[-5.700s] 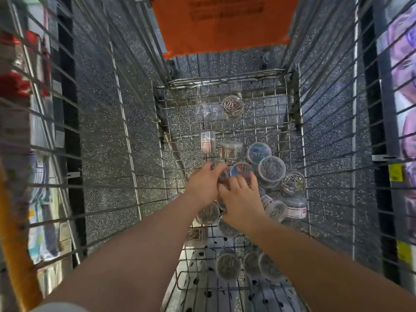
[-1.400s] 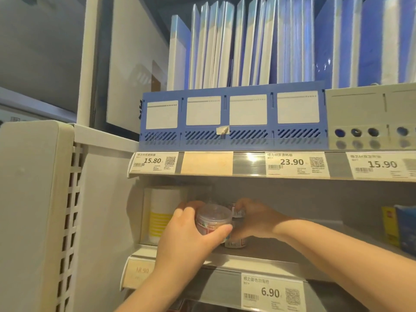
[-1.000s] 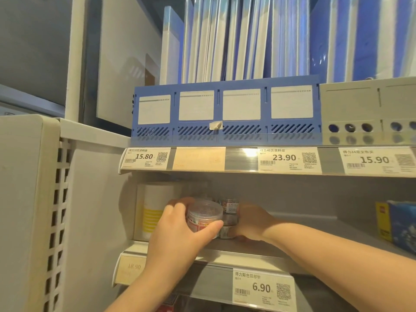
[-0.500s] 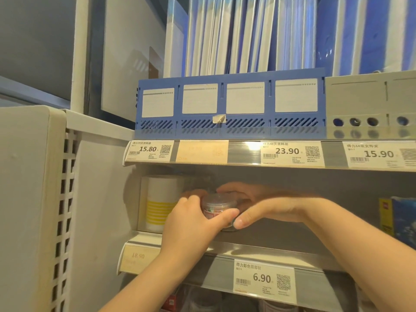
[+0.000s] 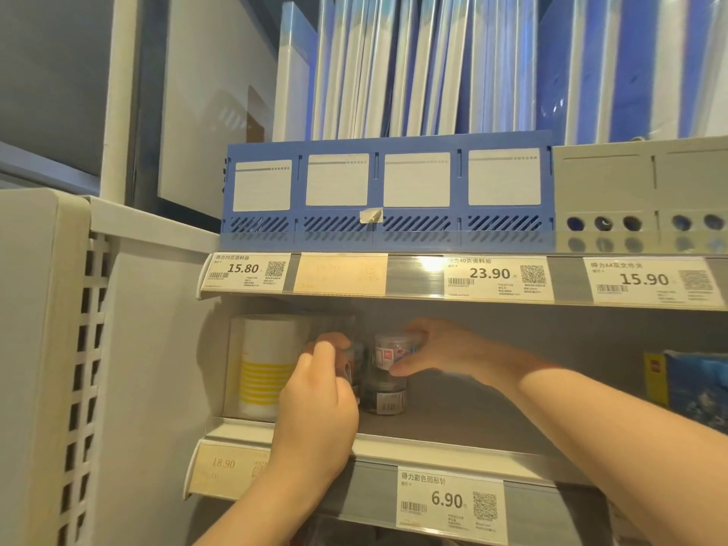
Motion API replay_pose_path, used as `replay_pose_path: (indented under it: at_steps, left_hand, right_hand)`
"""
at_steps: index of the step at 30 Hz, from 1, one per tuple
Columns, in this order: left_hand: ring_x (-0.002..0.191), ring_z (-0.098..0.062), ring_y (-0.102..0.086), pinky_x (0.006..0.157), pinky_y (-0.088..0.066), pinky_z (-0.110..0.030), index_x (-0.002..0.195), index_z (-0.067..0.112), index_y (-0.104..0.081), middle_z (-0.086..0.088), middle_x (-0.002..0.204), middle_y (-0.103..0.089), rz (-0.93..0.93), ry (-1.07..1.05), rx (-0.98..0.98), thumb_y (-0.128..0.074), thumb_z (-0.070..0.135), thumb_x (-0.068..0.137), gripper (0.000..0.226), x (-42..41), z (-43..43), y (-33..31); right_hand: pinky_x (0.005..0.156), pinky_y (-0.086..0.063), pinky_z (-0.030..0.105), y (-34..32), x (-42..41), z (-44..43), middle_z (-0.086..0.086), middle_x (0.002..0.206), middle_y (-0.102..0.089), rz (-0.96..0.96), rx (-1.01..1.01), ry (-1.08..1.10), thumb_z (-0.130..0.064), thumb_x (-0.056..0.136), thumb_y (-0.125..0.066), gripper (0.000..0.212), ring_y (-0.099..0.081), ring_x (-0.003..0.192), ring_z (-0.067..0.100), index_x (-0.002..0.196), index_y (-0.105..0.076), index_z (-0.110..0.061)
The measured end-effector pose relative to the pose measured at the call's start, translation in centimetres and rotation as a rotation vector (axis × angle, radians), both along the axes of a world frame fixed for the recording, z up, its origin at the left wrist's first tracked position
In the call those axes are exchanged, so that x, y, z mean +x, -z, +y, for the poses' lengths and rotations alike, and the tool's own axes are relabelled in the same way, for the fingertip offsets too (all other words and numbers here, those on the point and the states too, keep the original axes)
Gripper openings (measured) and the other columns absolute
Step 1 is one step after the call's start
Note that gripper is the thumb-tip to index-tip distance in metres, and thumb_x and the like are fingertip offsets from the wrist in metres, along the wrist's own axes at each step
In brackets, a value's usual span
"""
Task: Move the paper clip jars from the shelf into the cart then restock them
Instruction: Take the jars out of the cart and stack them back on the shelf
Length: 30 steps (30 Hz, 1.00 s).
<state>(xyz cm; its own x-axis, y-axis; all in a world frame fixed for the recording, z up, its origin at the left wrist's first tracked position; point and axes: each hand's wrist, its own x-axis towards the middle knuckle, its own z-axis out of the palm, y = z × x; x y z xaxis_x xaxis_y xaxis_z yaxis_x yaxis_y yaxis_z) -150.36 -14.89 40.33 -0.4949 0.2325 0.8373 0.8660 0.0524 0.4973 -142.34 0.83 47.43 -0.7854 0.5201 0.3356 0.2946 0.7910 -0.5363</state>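
Note:
On the grey shelf [image 5: 453, 419] stand small clear paper clip jars. My right hand [image 5: 437, 350] grips one jar [image 5: 388, 354] on top of a dark-filled jar [image 5: 384, 396] that stands on the shelf. My left hand [image 5: 319, 403] reaches in beside it and holds another jar [image 5: 350, 360], mostly hidden behind my fingers. Both hands are deep under the upper shelf. The cart is out of view.
A white cylinder with yellow stripes [image 5: 264, 364] stands left of the jars. Blue boxes [image 5: 693, 384] sit at the right of the shelf. Above are a blue file rack [image 5: 386, 191] with folders, a grey rack [image 5: 638, 195] and price tags. A white lattice panel [image 5: 78, 368] closes the left side.
My hands left the cart and carried jars up to the shelf. Over the last second both hands pushed deeper in, and the right hand now sets a jar on top of another.

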Motion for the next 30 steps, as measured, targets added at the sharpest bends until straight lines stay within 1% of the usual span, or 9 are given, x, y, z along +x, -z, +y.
replay_pose_path:
  at_steps: [2,5,10,12,15,23,26,27,30]
  left_hand:
    - [0.076,-0.023,-0.045,0.064,-0.028,-0.029,0.094,0.018,-0.042,0.0,0.079,-0.045,0.032,-0.014,0.03,-0.037,-0.006,0.086,0.025,-0.3,-0.1,0.2]
    - [0.077,-0.023,-0.044,0.064,-0.026,-0.027,0.103,0.014,-0.047,0.0,0.08,-0.044,0.038,-0.035,0.043,-0.037,-0.01,0.083,0.032,-0.5,0.0,0.2]
    - [0.065,-0.014,-0.036,0.059,-0.018,-0.027,0.098,0.014,-0.045,0.007,0.073,-0.036,0.048,-0.056,0.05,-0.037,-0.011,0.082,0.03,-0.6,0.1,0.4]
    - [0.064,-0.009,-0.035,0.058,-0.018,-0.026,0.098,0.014,-0.044,0.007,0.074,-0.037,0.044,-0.048,0.044,-0.037,-0.01,0.083,0.029,-0.7,0.2,0.4]
    - [0.064,-0.01,-0.035,0.058,-0.018,-0.026,0.097,0.014,-0.043,0.007,0.074,-0.037,0.033,-0.047,0.032,-0.038,-0.009,0.083,0.028,-0.7,0.2,0.4]
    - [0.06,-0.008,-0.034,0.057,-0.013,-0.029,0.087,0.019,-0.032,0.005,0.071,-0.035,0.017,-0.031,0.026,-0.041,-0.009,0.081,0.031,-0.2,0.0,0.3]
    - [0.061,-0.016,-0.035,0.059,-0.015,-0.032,0.085,0.021,-0.029,0.005,0.07,-0.035,0.016,-0.027,-0.022,-0.042,-0.003,0.083,0.027,-0.1,-0.1,0.3]
    - [0.064,-0.02,-0.037,0.059,-0.018,-0.033,0.084,0.021,-0.029,0.005,0.071,-0.036,0.016,-0.032,-0.052,-0.042,0.0,0.084,0.025,0.0,-0.2,0.2]
    - [0.071,-0.022,-0.042,0.06,-0.023,-0.031,0.084,0.019,-0.032,0.005,0.072,-0.038,0.013,-0.041,-0.143,-0.044,0.008,0.087,0.016,0.3,-0.4,-0.2]
  right_hand:
    - [0.092,-0.04,0.023,0.6,-1.0,0.5,-0.001,0.134,-0.05,-0.014,0.012,0.026,-0.033,0.068,-0.082,0.078,-0.048,0.118,0.016,0.135,-0.046,-0.019]
    - [0.091,-0.043,0.025,1.6,-2.0,0.9,0.001,0.127,-0.056,-0.001,-0.004,0.027,-0.035,0.065,-0.084,0.073,-0.052,0.114,0.016,0.128,-0.053,-0.017]
    - [0.083,-0.043,0.023,2.5,-2.3,0.7,0.001,0.127,-0.053,0.093,0.024,0.015,-0.031,0.066,-0.083,0.085,-0.051,0.106,0.014,0.138,-0.038,-0.018]
    - [0.079,-0.041,0.021,2.6,-2.3,0.5,0.0,0.119,-0.053,0.12,0.019,0.004,-0.029,0.067,-0.083,0.087,-0.05,0.101,0.012,0.139,-0.034,-0.02]
    - [0.074,-0.04,0.021,2.9,-2.4,0.4,-0.004,0.108,-0.052,0.134,0.017,0.002,-0.03,0.068,-0.082,0.086,-0.053,0.099,0.013,0.139,-0.033,-0.021]
    - [0.08,-0.039,0.019,3.1,-2.1,0.1,-0.001,0.124,-0.054,0.148,-0.003,-0.004,-0.029,0.069,-0.082,0.085,-0.05,0.102,0.011,0.139,-0.034,-0.019]
    - [0.069,-0.04,0.014,3.0,-1.9,-0.3,-0.004,0.119,-0.051,0.133,-0.003,-0.018,-0.026,0.071,-0.081,0.084,-0.049,0.101,0.01,0.139,-0.033,-0.019]
    - [0.069,-0.04,0.014,2.9,-1.7,-0.5,-0.004,0.121,-0.051,0.121,-0.003,-0.027,-0.025,0.071,-0.081,0.085,-0.049,0.103,0.011,0.14,-0.031,-0.02]
    - [0.083,-0.038,0.021,2.6,-1.0,-0.9,0.001,0.138,-0.044,0.07,0.048,-0.021,-0.027,0.071,-0.08,0.093,-0.046,0.118,0.016,0.145,-0.023,-0.022]
